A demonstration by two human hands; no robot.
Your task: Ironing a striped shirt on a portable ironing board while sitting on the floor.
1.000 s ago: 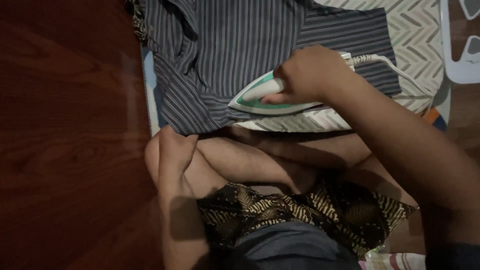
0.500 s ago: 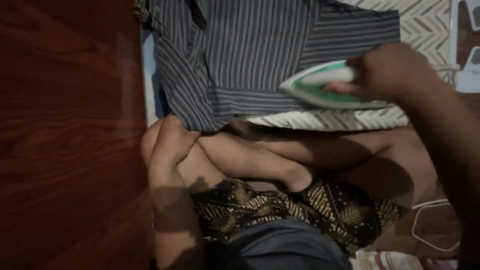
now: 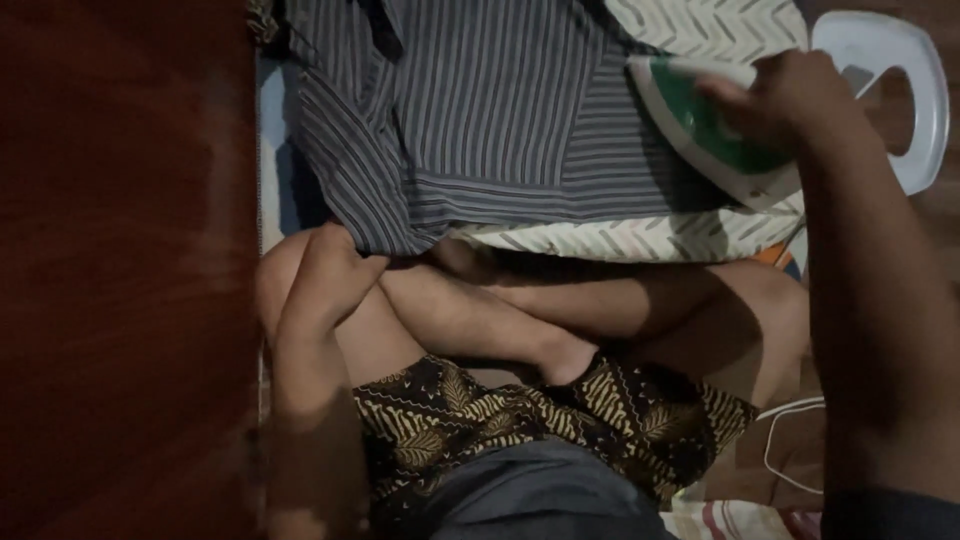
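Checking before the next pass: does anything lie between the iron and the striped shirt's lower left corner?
Nothing visible does. The iron, held in the right hand, sits at the shirt's right edge; flat striped cloth runs to the corner, where the left hand rests.

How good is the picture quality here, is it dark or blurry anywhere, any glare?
Head view: dim overall, with the lower right nearly black where the right arm comes in. The right hand and the green and white iron are smeared by motion blur. The left hand and striped shirt read fairly sharp. A soft sheen shows on the reddish wooden floor, no hard glare.
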